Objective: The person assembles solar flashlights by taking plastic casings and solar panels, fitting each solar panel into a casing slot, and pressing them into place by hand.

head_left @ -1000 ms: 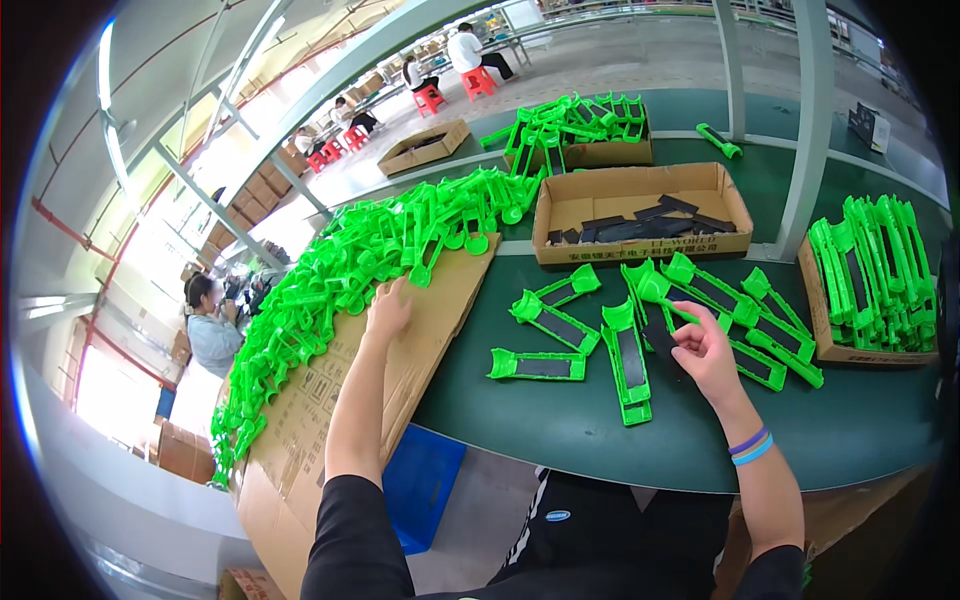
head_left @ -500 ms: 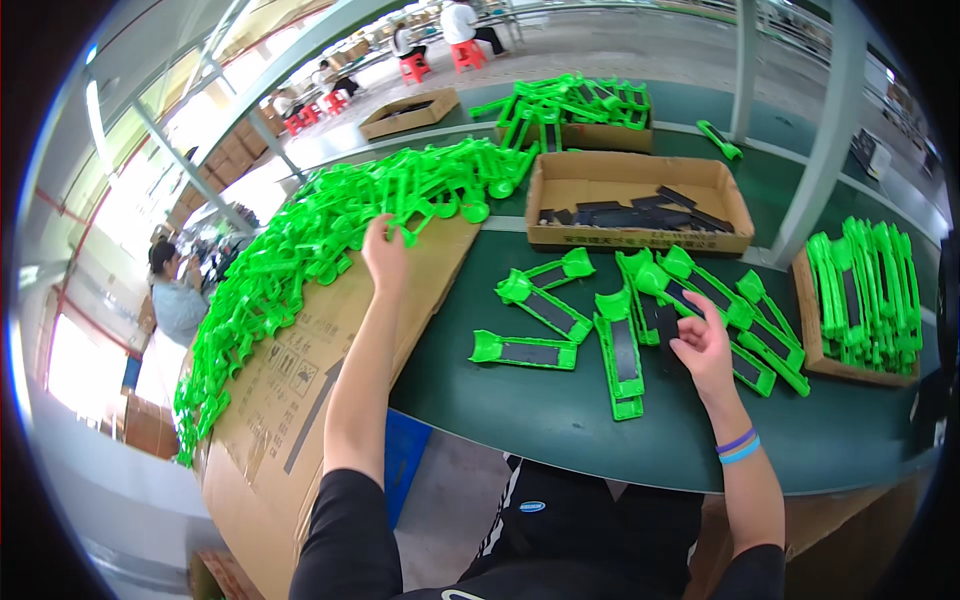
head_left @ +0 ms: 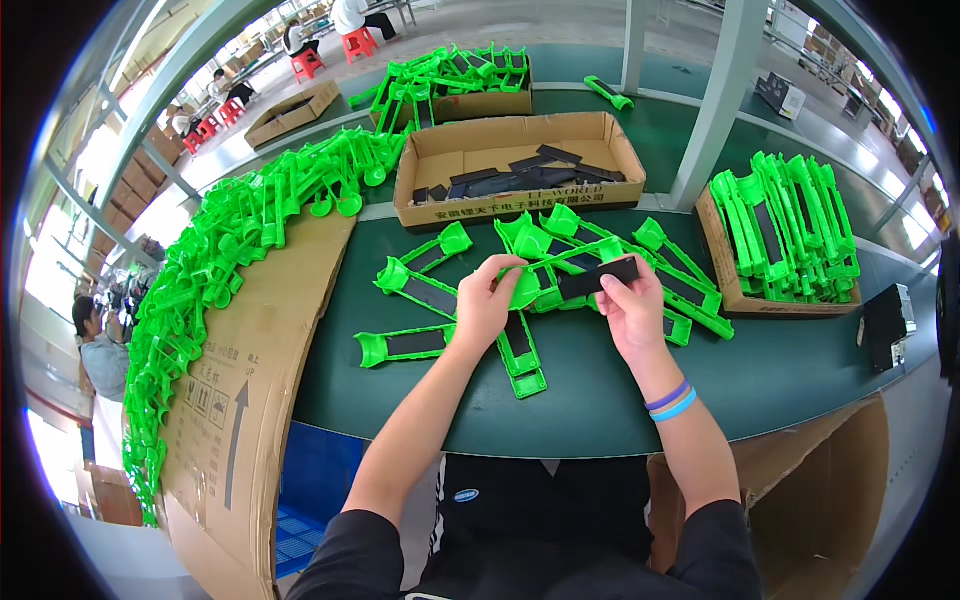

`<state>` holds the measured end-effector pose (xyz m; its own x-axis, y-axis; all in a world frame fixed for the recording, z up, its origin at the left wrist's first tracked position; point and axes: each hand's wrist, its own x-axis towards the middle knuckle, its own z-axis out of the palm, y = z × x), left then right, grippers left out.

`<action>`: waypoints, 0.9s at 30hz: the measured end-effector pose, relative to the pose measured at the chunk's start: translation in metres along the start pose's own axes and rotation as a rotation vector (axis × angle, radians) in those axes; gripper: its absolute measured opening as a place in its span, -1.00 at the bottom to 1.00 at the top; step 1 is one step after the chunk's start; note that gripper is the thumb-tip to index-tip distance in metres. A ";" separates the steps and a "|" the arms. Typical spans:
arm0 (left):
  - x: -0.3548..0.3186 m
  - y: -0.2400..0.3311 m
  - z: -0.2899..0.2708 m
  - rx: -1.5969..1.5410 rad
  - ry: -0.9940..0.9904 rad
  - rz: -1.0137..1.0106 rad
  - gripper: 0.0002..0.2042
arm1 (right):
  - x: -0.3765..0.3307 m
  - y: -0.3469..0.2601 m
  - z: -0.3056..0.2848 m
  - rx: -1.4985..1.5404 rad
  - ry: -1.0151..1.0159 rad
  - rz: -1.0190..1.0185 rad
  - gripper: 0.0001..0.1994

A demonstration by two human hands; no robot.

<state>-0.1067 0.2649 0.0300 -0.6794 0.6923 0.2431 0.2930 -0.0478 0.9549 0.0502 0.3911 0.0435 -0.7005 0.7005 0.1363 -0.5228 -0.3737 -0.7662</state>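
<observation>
Across the view, a green table, right end lost in the dark lens rim. Along its left edge, a cardboard sheet, far part buried under a heap of green plastic frames, single pieces hard to separate. Toward the far edge, an open cardboard box with loose black strips, lower ones hidden by upper ones. Near the right end, a smaller box packed with upright frames, bottoms out of sight. Between near edge and open box, scattered frames with black inserts, several overlapping. Just above these, left hand gripping one end of a held frame, partly behind fingers; right hand pinching a rectangular black strip close to that frame, contact impossible to tell.
</observation>
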 end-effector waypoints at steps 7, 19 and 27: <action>-0.007 0.007 0.000 -0.193 -0.089 0.041 -0.91 | -0.003 -0.006 0.007 -0.576 -0.013 0.022 -0.89; -0.009 0.019 -0.010 -0.433 -0.308 -0.203 -0.88 | 0.000 -0.011 0.007 -0.788 -0.094 0.147 -0.90; -0.011 0.027 -0.007 -0.412 -0.148 -0.272 -0.87 | -0.006 -0.003 0.018 -0.773 -0.156 0.171 -0.92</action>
<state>-0.0967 0.2508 0.0541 -0.5826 0.8125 -0.0215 -0.1906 -0.1109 0.9754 0.0470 0.3775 0.0563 -0.8302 0.5571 0.0207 0.0416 0.0990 -0.9942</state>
